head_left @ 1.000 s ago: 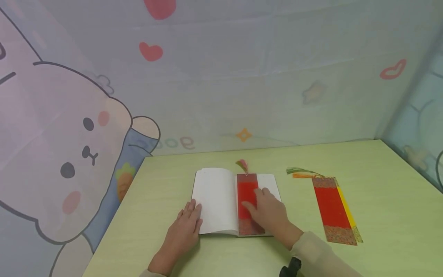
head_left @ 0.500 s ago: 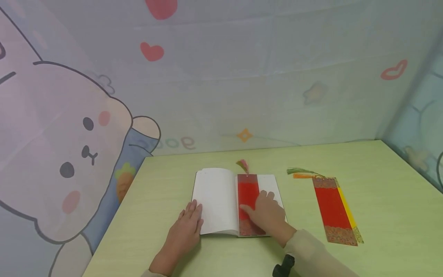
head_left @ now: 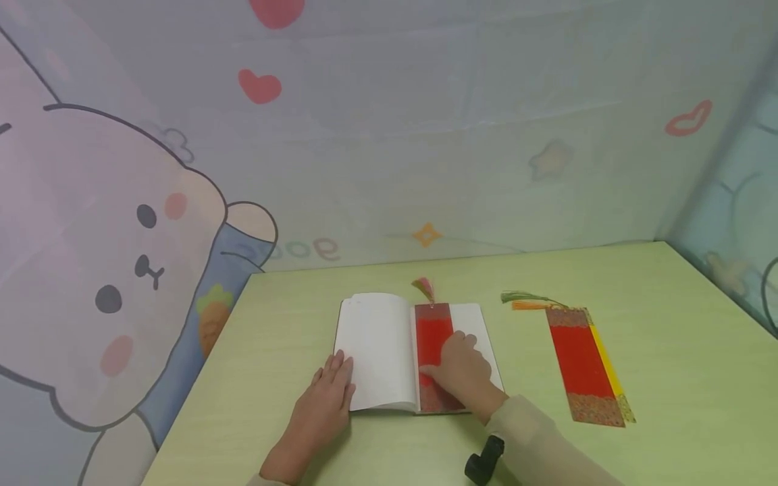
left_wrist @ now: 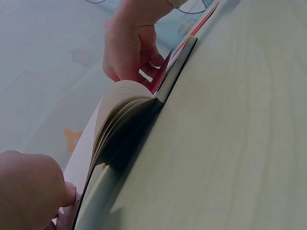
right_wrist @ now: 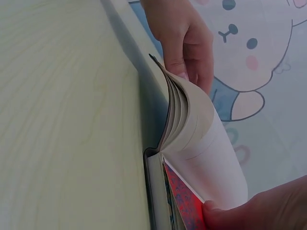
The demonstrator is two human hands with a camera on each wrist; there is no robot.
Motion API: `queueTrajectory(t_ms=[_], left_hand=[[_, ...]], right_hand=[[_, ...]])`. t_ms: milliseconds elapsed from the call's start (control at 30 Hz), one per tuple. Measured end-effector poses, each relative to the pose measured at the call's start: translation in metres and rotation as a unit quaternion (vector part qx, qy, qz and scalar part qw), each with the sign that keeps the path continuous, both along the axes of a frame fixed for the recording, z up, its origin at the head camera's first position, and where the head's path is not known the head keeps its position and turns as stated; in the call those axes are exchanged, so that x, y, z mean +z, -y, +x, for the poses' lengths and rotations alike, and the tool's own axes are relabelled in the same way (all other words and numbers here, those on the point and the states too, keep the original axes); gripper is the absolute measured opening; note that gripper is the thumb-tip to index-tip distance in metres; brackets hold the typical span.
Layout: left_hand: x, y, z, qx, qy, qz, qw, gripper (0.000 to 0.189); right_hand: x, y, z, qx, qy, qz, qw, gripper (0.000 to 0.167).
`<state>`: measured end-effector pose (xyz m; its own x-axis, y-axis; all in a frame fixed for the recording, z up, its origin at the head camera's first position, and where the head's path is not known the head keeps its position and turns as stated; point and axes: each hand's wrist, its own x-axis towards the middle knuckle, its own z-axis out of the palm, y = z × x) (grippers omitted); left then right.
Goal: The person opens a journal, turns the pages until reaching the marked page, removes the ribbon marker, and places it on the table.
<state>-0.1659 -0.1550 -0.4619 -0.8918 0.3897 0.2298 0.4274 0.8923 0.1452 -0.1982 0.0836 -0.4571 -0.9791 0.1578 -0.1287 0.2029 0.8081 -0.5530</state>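
Observation:
An open book (head_left: 375, 351) with blank white pages lies on the table. On its right page, beside the fold, lies a red bookmark (head_left: 433, 334) with patterned ends and a pink-green tassel at the top. My left hand (head_left: 324, 405) rests on the outer edge of the left page, fingers extended. My right hand (head_left: 464, 370) grips the lower half of the bookmark, its thumb across to the left side and its fingers bent at the right. In the right wrist view the bookmark (right_wrist: 184, 196) slants beside the fold under the thumb.
To the right on the pale table (head_left: 656, 317) lie another red bookmark (head_left: 580, 361) and a yellow bookmark (head_left: 608, 361) partly under it, with green and orange tassels. A printed cloth (head_left: 389, 135) hangs behind the table. A black device (head_left: 484, 460) sits at my right wrist.
My right hand has slid left and slightly down over the bookmark, the thumb coming nearer the fold. My left hand has stayed on the left page.

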Motion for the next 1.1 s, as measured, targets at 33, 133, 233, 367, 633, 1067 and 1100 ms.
queueTrajectory(t_ms=[33, 133, 233, 367, 633, 1067, 1100], left_hand=[[0.000, 0.000, 0.000, 0.000, 0.003, 0.000, 1.0000, 0.043], [0.000, -0.001, 0.000, 0.004, 0.015, 0.001, 0.9999, 0.043], [0.000, -0.002, 0.000, 0.008, 0.026, 0.003, 0.9996, 0.044], [0.001, -0.002, 0.000, 0.007, 0.026, 0.003, 0.9996, 0.044], [0.001, -0.001, 0.000, 0.007, 0.019, 0.000, 0.9998, 0.044], [0.002, 0.000, 0.000, 0.011, 0.027, -0.002, 0.9996, 0.045], [0.002, 0.000, 0.000, 0.011, 0.026, -0.002, 0.9996, 0.045]], right_hand=[[0.000, 0.000, -0.001, -0.001, 0.000, 0.001, 1.0000, 0.064], [0.000, -0.001, -0.002, -0.001, -0.001, -0.002, 1.0000, 0.065], [-0.001, -0.003, -0.003, -0.002, -0.006, -0.014, 0.9999, 0.065], [-0.003, -0.005, -0.003, -0.001, -0.019, -0.029, 0.9994, 0.065], [-0.003, -0.012, -0.009, 0.031, -0.049, -0.111, 0.9921, 0.033], [0.000, -0.030, -0.011, -0.028, 0.022, -0.351, 0.9358, 0.031], [-0.001, -0.032, -0.011, -0.030, 0.028, -0.362, 0.9314, 0.032]])
